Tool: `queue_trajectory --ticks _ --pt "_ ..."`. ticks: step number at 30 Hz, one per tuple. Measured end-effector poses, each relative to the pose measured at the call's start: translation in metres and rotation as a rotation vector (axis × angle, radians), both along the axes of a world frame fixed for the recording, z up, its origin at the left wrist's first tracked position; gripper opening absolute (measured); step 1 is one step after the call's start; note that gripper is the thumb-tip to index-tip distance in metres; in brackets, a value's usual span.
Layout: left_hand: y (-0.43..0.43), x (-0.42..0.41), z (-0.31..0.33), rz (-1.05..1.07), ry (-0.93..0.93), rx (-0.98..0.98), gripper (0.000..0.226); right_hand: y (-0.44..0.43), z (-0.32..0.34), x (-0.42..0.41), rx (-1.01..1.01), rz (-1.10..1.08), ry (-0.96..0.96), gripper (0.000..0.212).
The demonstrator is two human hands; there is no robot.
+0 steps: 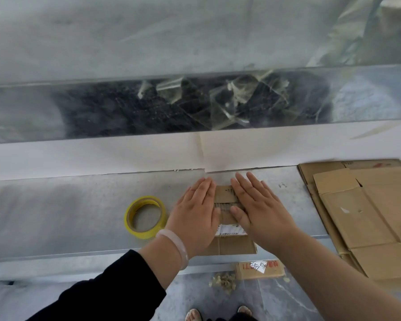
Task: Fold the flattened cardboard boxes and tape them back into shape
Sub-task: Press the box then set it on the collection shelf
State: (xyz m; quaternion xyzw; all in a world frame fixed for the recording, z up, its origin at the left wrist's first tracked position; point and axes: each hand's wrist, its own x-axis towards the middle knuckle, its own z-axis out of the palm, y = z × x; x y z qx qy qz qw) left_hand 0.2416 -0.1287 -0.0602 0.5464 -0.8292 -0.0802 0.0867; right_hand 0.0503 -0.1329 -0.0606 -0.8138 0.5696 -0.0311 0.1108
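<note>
A long grey desk runs across in front of the person, with a white ledge behind it and a clear-walled channel holding crumpled clear tape scraps. At the desk's right end lies a pile of flattened cardboard boxes, flaps spread out, partly overhanging the near edge.

Near the middle of the desk, at its front edge, sits a small cardboard box, lying low under both hands. The left hand lies flat on the box's left side, fingers straight and close together, palm down. The right hand presses flat on the right side in the same way, fingers straight and slightly spread. Between the two hands a strip of the box's top shows, with a seam across it and a white shipping label closer to the person.

Just left of the left hand lies a yellow roll of tape, flat on the desk. A pale bangle circles the left wrist above a dark sleeve. On the floor below, a small cardboard piece lies beside some shredded bits.
</note>
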Motion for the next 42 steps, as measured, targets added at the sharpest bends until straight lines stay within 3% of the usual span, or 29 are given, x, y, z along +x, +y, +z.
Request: queue_trajectory --ticks 8,13,17,25,27,30,36,39,42 --pt "-0.006 -0.004 0.006 0.014 0.066 -0.080 0.050 -0.003 0.002 0.005 -0.083 -0.042 -0.147 0.050" --pt "-0.014 -0.012 -0.004 0.182 0.329 0.011 0.037 -0.004 -0.005 0.018 0.080 -0.319 -0.548 0.042" --pt "-0.015 -0.016 -0.007 0.252 0.477 0.060 0.030 -0.002 -0.009 0.023 0.175 -0.535 -0.792 0.062" --pt "-0.015 -0.017 -0.006 0.316 0.615 0.088 0.034 -0.005 -0.012 0.021 0.307 -0.631 -0.947 0.064" --pt "-0.014 -0.016 -0.006 0.343 0.620 0.081 0.036 -0.006 -0.011 0.019 0.301 -0.660 -0.959 0.052" --pt "-0.015 -0.014 -0.009 0.292 0.475 0.028 0.026 -0.006 -0.012 0.021 0.232 -0.667 -0.880 0.025" --pt "-0.019 -0.015 -0.012 0.275 0.435 0.024 0.020 -0.013 -0.012 0.024 0.203 -0.660 -0.790 0.011" --pt "-0.018 -0.014 -0.011 0.313 0.580 0.067 0.029 -0.013 -0.011 0.022 0.234 -0.682 -0.852 0.017" --pt "-0.013 -0.015 -0.011 0.485 0.786 0.210 0.053 -0.012 -0.009 0.019 0.323 -0.688 -0.918 0.043"
